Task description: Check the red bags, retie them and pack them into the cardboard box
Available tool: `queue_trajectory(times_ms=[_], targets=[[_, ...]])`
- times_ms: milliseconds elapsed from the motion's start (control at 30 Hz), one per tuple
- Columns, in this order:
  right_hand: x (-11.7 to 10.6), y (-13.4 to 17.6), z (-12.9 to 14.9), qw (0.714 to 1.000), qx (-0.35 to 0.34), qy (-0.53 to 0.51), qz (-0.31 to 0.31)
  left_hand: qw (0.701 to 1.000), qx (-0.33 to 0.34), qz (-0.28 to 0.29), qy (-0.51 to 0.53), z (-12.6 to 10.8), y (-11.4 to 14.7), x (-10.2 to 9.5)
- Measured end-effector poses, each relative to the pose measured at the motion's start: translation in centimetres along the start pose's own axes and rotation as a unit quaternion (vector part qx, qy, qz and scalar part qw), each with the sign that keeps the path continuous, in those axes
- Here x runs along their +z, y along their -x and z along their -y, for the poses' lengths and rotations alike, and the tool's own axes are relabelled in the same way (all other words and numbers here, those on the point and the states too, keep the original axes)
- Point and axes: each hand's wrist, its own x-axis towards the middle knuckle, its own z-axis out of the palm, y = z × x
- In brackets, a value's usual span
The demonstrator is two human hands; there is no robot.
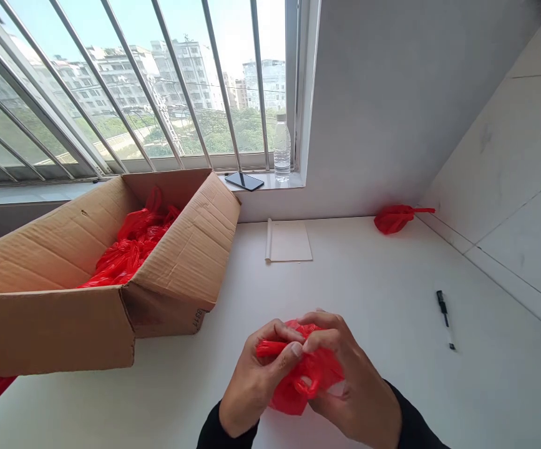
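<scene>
A red plastic bag [293, 396] is between my two hands, low in the middle of the head view, over the white table. My left hand [263, 377] pinches a gathered, twisted part of it between thumb and fingers. From the other side my right hand [349, 374] curls around the bag, its fingertips meeting the left thumb at the gathered part. A loop of red plastic sticks out below the fingers. What the bag contains, if anything, I cannot make out.
An open cardboard box [181, 249] holding several red bags [134, 243] stands at left. Behind lie a notebook [291, 241] and a tied red bag [393, 219]; a pen [445, 318] lies right. The windowsill carries a phone [244, 181] and a water bottle [282, 149].
</scene>
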Motion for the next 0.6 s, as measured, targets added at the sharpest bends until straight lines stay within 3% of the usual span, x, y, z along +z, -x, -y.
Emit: queue_trajectory(times_ms=[100, 167, 267, 333, 400, 600], targets=[[-0.2, -0.2, -1.0, 0.999, 0.035, -0.005, 0.035, 0.996, 0.044, 0.016, -0.08, -0.1, 0.3, -0.3], [-0.5, -0.4, -1.4, 0.997, 0.052, 0.008, 0.059, 0.975, 0.107, -0.014, -0.194, 0.1, 0.3, -0.4], [-0.7, -0.6, -1.6, 0.992, 0.104, -0.022, 0.068, 0.891, 0.24, -0.073, -0.378, 1.0, 0.0, -0.4], [-0.6, -0.9, -1.7, 0.981, 0.156, -0.086, 0.072, 0.828, 0.327, -0.092, -0.446, 2.0, -0.4, -0.3], [-0.5, -1.1, -2.1, 0.965, 0.19, -0.163, 0.082, 0.785, 0.377, -0.095, -0.482, 3.0, -0.6, -0.4], [-0.8, -1.2, -4.1, 0.938, 0.178, -0.283, 0.088, 0.721, 0.359, -0.045, -0.591, 3.9, -0.4, -1.3]])
